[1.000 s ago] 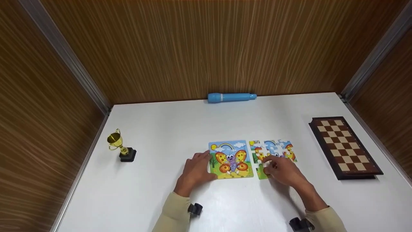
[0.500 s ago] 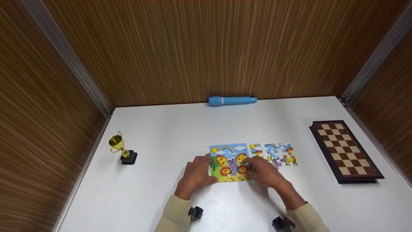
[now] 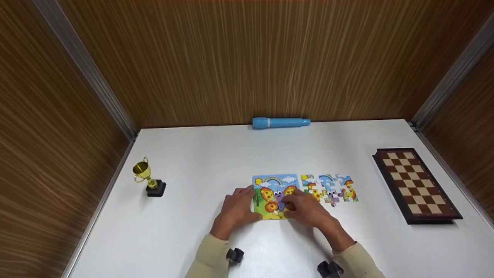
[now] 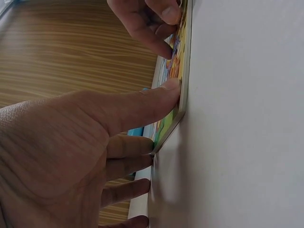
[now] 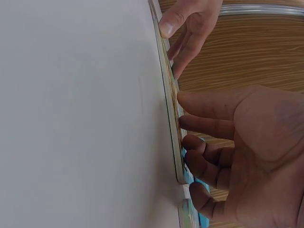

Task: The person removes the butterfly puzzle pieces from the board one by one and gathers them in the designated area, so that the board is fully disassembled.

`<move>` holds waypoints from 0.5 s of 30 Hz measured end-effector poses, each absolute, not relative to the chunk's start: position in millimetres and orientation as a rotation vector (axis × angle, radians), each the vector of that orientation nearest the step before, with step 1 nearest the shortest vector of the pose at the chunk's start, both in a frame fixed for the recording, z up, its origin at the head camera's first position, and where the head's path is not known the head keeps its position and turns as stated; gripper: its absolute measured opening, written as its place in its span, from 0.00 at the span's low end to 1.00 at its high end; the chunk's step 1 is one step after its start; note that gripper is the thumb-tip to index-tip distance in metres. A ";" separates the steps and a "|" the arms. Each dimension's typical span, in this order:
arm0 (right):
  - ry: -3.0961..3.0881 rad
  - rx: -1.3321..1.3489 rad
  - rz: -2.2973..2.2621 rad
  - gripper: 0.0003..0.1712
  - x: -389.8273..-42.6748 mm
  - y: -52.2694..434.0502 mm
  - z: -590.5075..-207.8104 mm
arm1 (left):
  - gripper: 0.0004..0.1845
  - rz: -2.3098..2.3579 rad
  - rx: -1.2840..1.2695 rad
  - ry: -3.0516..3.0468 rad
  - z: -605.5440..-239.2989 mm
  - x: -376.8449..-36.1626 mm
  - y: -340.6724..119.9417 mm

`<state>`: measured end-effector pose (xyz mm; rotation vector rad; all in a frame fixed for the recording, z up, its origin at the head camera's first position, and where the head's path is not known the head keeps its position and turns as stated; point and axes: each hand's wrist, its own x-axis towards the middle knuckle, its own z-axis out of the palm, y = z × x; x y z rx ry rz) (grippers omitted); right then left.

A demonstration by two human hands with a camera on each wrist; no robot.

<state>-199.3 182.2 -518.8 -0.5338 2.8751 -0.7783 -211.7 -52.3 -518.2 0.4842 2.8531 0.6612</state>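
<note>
A square butterfly puzzle board (image 3: 274,178) lies flat on the white table. My left hand (image 3: 237,208) holds its near left corner, thumb at the front edge and fingertips along the left side. In the left wrist view the thumb (image 4: 156,97) rests on the board's rim. My right hand (image 3: 307,208) is over the board's lower right, pinching a puzzle piece (image 3: 290,206) between thumb and index finger, close against the printed surface. The fingers mostly hide that piece. In the right wrist view, both fingertips meet the board (image 5: 167,80) and the other fingers are curled.
Several loose puzzle pieces (image 3: 327,181) lie in rows right of the board. Farther right is a folding chessboard (image 3: 416,183). A small gold trophy (image 3: 144,172) stands at the left. A blue microphone-shaped object (image 3: 285,122) lies by the wooden back wall (image 3: 231,61).
My right hand has moved left from the loose pieces onto the board. The green-edged piece of the near row no longer shows there. My left hand has stayed at the board's corner.
</note>
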 end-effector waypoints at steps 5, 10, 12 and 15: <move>2.873 -0.451 -0.778 0.16 -200.6 177.8 -520.7 | 0.41 0.653 0.482 2.842 -519.8 -211.2 -51.7; 2.826 -0.394 -0.754 0.16 -203.4 174.5 -519.2 | 0.41 0.640 0.482 2.848 -519.0 -211.0 -52.0; 2.821 -0.398 -0.746 0.15 -204.7 173.5 -517.7 | 0.41 0.640 0.485 2.849 -518.5 -211.4 -52.2; 2.829 -0.410 -0.744 0.15 -205.9 172.5 -515.8 | 0.41 0.637 0.488 2.852 -517.8 -212.1 -52.6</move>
